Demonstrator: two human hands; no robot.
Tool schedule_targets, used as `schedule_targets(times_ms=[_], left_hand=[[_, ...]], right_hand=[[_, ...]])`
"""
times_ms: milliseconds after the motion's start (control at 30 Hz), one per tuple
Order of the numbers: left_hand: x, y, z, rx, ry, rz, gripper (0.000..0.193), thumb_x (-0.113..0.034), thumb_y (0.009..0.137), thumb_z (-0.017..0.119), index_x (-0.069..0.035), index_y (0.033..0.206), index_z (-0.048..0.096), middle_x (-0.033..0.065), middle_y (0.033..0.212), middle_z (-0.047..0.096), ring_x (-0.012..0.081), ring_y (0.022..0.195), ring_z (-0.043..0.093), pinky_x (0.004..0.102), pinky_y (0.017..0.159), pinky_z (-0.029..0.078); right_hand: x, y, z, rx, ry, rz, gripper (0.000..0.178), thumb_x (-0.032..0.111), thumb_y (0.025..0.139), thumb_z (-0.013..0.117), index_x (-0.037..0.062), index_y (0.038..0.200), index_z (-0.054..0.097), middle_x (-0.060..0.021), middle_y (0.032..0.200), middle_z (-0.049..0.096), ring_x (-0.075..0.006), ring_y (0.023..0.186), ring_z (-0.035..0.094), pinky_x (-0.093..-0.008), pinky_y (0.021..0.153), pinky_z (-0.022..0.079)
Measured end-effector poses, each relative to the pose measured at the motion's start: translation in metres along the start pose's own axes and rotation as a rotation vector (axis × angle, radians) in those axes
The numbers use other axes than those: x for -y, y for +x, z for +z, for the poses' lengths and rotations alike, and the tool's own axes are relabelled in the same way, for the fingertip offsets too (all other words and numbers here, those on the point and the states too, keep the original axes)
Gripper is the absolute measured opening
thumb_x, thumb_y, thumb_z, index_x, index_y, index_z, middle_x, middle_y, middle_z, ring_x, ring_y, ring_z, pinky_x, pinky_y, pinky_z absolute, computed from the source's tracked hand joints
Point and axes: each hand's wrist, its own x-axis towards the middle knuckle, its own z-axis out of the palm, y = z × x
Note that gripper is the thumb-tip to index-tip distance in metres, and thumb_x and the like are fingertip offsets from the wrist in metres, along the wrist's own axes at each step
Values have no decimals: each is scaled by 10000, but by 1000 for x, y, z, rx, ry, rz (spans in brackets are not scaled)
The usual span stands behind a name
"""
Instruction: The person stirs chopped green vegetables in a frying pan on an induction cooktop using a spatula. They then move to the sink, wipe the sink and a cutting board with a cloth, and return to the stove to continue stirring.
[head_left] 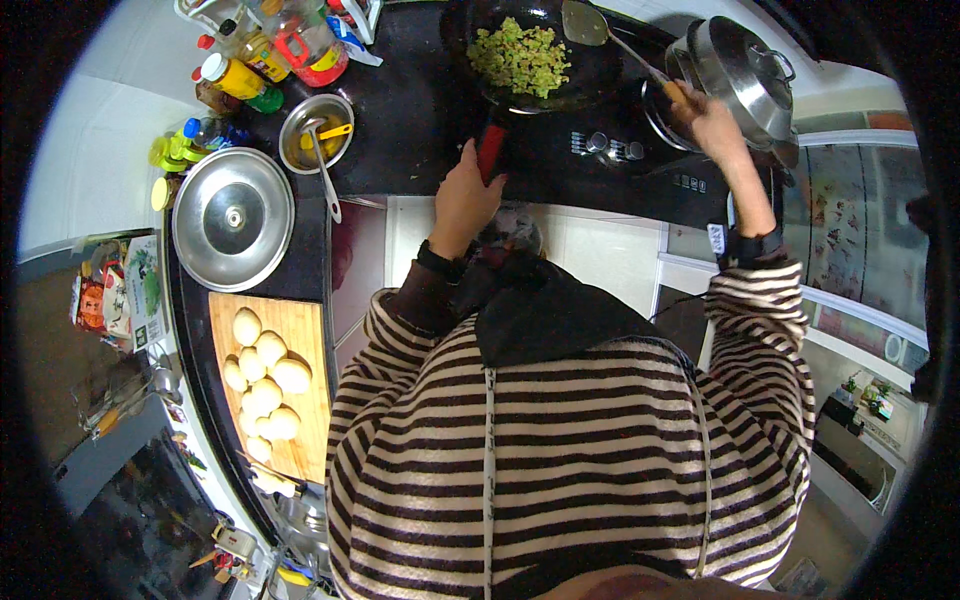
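Observation:
My left hand [466,203] is closed around the red handle [490,150] of a dark wok [600,80] on the stove. Chopped green food with small brownish bits [520,57] lies heaped in the wok's left part. In my right hand [706,122] is a spatula [585,23], gripped by its wooden end. Its metal blade is at the wok's far right rim, apart from the food.
A lidded steel pot [740,80] stands right of the wok. To the left are a steel bowl [288,140] with utensils, a round metal lid [234,260] and several bottles [240,75]. Pale round pieces, perhaps dough or peeled potatoes [291,376], lie on a wooden board [305,450].

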Motion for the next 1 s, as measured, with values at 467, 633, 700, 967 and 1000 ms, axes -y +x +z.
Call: schedule_targets(times_ms=[467, 633, 700, 967, 1000], left_hand=[[-1, -1, -2, 39, -13, -11, 788, -295, 787, 696, 11, 1405, 315, 260, 1058, 633, 429, 945, 618, 472, 803, 500], [1, -2, -2, 23, -26, 12, 766, -278, 794, 689, 18, 1397, 322, 265, 1051, 632, 430, 935, 620, 470, 798, 501], [0, -2, -1, 7, -1, 11, 750, -268, 796, 685, 17, 1392, 331, 266, 1045, 633, 431, 932, 620, 469, 796, 502], [-4, -3, -4, 15, 11, 3, 727, -259, 794, 683, 22, 1377, 353, 272, 1025, 635, 439, 935, 615, 478, 800, 498], [-4, -3, -4, 7, 10, 0, 728, -260, 793, 684, 22, 1377, 353, 272, 1027, 635, 440, 935, 615, 479, 801, 498]], right_hand=[[26, 28, -4, 1034, 1154, 923, 301, 360, 953, 509, 224, 1220, 478, 73, 513, 340, -9, 314, 265, -146, 232, 211], [53, -9, 81, 715, 1440, 517, 394, 323, 944, 554, 208, 1313, 477, 91, 543, 315, 3, 364, 246, -143, 306, 163], [55, -16, 85, 514, 1318, 514, 466, 282, 945, 556, 200, 1390, 444, 85, 556, 348, -3, 386, 265, -151, 332, 185], [53, -47, 46, -60, 110, -47, 563, 135, 870, 630, 209, 1398, 450, -74, 782, 670, -128, 623, 596, -295, 602, 481], [54, -52, 43, -110, -91, -107, 578, 124, 859, 639, 211, 1398, 447, -97, 834, 697, -144, 686, 636, -312, 671, 506]])
